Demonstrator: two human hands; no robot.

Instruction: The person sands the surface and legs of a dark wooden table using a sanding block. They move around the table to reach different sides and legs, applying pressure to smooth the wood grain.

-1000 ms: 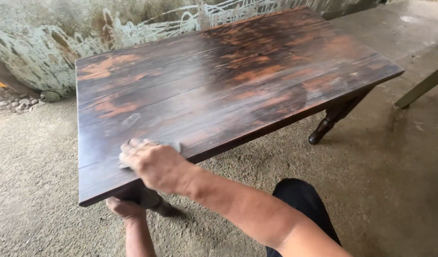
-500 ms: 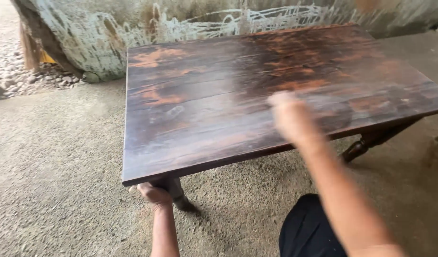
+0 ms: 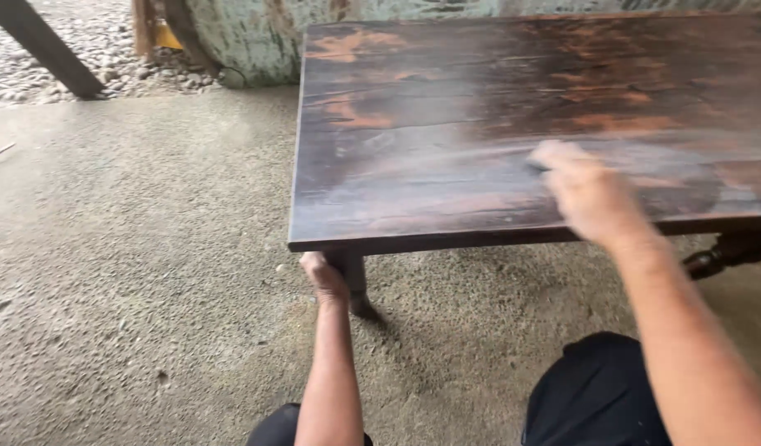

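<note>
A low dark wooden table (image 3: 447,124) with worn orange patches fills the upper right of the head view. My right hand (image 3: 591,194), blurred by motion, lies flat on the tabletop near its front edge. It presses a small dark sanding pad (image 3: 537,165) that barely shows at the fingertips. A pale dusty streak runs along the wood to the left of that hand. Below the table's front left corner, my left hand (image 3: 324,277) is closed around the top of the turned table leg (image 3: 356,285).
Rough concrete floor (image 3: 133,272) spreads to the left and front. A peeling pale wall (image 3: 248,41) stands behind the table, with gravel (image 3: 83,41) and a slanted dark beam (image 3: 42,45) at the top left. Another table leg (image 3: 719,256) shows at right. My dark-trousered knee (image 3: 595,396) is below.
My right hand has swept from the table's front left corner to the right along the top, then slightly back. The left hand stays at the leg. The view has moved closer.
</note>
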